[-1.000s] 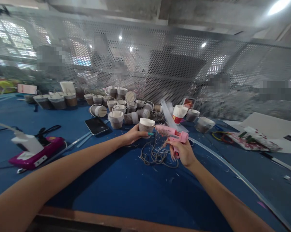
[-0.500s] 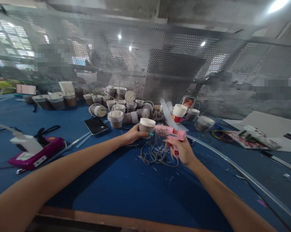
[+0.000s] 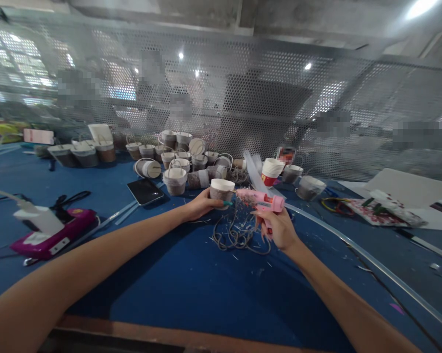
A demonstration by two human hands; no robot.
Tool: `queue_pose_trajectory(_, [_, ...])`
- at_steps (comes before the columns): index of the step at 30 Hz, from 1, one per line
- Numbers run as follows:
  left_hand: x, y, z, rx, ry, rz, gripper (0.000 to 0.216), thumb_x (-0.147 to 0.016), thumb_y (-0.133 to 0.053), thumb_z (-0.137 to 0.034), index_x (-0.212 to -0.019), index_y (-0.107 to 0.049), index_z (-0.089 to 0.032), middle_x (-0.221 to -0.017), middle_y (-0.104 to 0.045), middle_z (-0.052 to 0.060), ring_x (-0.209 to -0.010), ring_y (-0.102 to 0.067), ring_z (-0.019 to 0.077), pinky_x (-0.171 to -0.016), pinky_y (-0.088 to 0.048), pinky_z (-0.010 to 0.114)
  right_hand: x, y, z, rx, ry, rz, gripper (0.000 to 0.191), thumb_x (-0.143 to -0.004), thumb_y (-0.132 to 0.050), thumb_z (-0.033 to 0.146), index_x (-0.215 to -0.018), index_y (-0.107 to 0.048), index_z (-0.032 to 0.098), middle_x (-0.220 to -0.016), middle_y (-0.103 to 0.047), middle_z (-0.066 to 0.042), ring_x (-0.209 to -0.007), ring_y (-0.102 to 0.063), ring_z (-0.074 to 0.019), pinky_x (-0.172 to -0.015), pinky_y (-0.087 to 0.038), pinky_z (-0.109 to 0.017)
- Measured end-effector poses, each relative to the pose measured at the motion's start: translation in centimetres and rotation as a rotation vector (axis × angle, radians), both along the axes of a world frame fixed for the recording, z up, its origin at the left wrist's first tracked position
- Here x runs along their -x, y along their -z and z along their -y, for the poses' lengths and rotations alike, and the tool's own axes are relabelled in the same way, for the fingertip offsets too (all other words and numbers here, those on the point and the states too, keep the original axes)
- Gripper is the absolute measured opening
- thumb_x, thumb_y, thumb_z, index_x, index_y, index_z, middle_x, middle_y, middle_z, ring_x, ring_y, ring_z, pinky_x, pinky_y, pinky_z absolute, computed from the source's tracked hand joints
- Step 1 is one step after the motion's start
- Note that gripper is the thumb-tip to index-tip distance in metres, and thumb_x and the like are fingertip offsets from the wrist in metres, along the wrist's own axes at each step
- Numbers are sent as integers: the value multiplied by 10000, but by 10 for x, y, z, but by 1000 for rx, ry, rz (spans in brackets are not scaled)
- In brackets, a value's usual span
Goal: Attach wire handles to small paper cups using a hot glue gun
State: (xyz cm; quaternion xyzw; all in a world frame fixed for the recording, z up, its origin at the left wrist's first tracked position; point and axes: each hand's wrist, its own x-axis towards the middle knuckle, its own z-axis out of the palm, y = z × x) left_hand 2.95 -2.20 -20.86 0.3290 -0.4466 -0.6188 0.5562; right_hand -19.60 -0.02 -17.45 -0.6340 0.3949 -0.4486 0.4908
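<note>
Head view: where's the cup point(image 3: 221, 190)?

Near centre, upright, held by left hand point(image 3: 202, 204) at eight o'clock.

Right hand point(image 3: 280, 228)?

Gripping pink glue gun point(image 3: 258, 198), three o'clock, nozzle at cup's wall, contact unclear. Tangled cord point(image 3: 239, 239) at five, paper-cup stack point(image 3: 272, 169) at two.

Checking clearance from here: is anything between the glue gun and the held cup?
Nothing visible: the glue gun in the right hand reaches right to the side of the cup in the left hand; whether they touch is hard to tell. The left thumb lies just below that spot.
</note>
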Motion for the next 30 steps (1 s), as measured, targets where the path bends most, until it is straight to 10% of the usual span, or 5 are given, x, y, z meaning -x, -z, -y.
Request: queue_pose_trajectory(30, [-3, -3, -1, -6, 15, -55, 485, -503, -742, -65, -971, -624, -114, -890, -700, 71, -839, -651, 205, -905, -475, 425, 4, -2, 3, 72, 168, -20, 261, -671, -569, 354, -458, -509, 216, -297, -356, 42, -275, -324, -110, -330, -315, -280])
